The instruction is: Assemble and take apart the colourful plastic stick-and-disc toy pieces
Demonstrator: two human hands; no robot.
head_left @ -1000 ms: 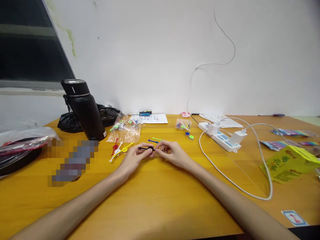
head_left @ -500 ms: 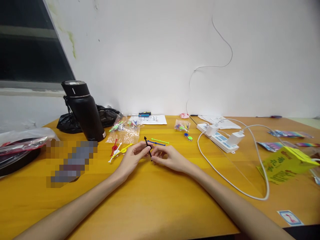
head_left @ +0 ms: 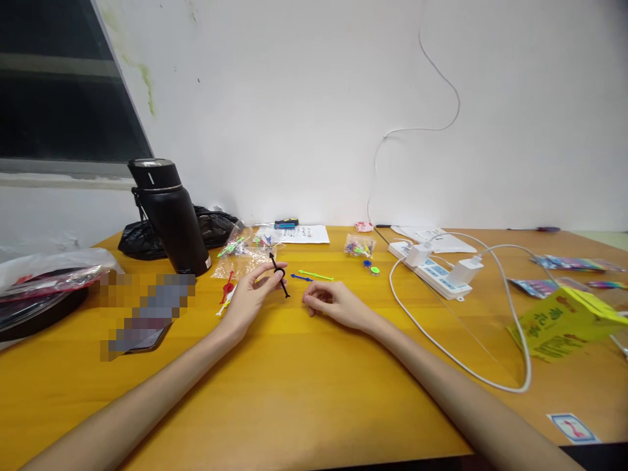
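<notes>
Pinched between the thumb and fingers of my left hand point(head_left: 250, 294) is a black arrow spinner point(head_left: 280, 278), held tilted above the table, its arrowhead pointing up and away. My right hand point(head_left: 338, 304) is apart from it, fingers curled and closed, with nothing visible in them. Just beyond my hands lie a green arrow pointer point(head_left: 316, 275) and a blue arrow pointer point(head_left: 303, 278). Partly hidden behind my left hand are a red arrow spinner point(head_left: 228, 288) and a white one point(head_left: 224, 304). Further off are a blue disc point(head_left: 367, 264) and a green disc point(head_left: 375, 270).
A black bottle point(head_left: 171, 219) and a partly blurred phone point(head_left: 152, 337) stand and lie to the left. Small bags of coloured parts point(head_left: 360, 246) lie at the back. On the right are a power strip point(head_left: 434, 275) with looping white cable and a yellow packet point(head_left: 564, 324).
My right hand has let go of the black spinner's lower end and drawn slightly right. My left hand has moved left with the spinner, uncovering more of the blue pointer.
</notes>
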